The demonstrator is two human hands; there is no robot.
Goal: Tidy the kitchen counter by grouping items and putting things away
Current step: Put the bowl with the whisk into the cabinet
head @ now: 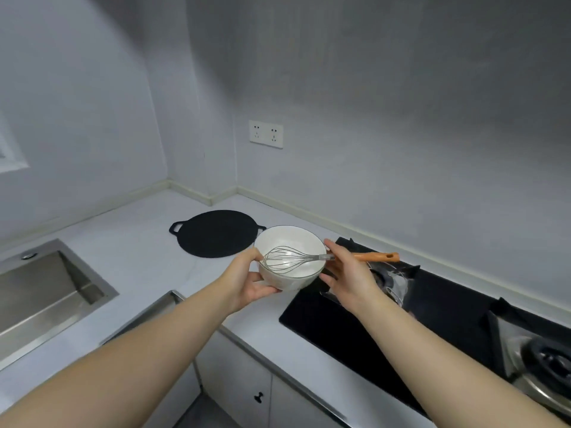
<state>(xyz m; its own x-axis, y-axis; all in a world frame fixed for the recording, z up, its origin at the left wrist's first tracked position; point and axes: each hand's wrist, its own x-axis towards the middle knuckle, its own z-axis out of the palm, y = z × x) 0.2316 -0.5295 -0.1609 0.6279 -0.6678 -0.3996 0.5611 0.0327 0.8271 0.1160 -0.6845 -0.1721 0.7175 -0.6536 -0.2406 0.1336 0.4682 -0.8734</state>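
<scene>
I hold a white bowl (296, 239) in the air over the counter (139, 242), at the left end of the black hob. My left hand (247, 282) grips it from the left and below, thumb on the rim. My right hand (349, 279) holds its right side, fingers up along the rim and thumb low on the wall. A wire whisk (287, 257) lies inside the bowl. Its orange handle (377, 257) sticks out to the right past my right fingers; whether those fingers also pinch the handle I cannot tell.
A flat black round pan (216, 233) with two small handles lies on the counter behind the bowl. A steel sink (40, 288) is at the left. The black gas hob (340, 329) with its burner (550, 362) fills the right. Wall sockets (265, 133) are above.
</scene>
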